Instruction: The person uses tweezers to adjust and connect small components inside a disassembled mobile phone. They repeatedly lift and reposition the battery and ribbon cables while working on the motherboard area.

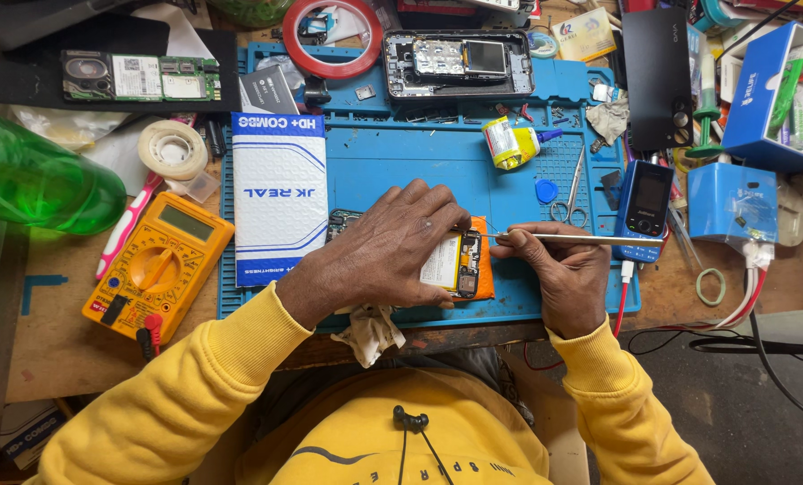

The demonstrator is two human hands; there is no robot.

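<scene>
Pressing flat and spread, the left hand (388, 247) pins an opened phone (460, 262) in an orange case onto the blue repair mat (401, 157) at frame centre. The right hand (559, 269) pinches a thin metal tool (581, 238), its tip seemingly touching the phone's right edge. A yellow multimeter (157, 267) lies at the left.

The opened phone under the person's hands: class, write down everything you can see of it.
The opened phone lies flat on the blue work mat, near its front edge. Its back is off, showing a pale battery and a dark strip of circuit board along the right side. An orange edge, perhaps a case, shows at its right and bottom. The left hand presses down on it and hides most of it. The right hand holds a thin metal tool whose tip meets the phone's top right corner.
</scene>
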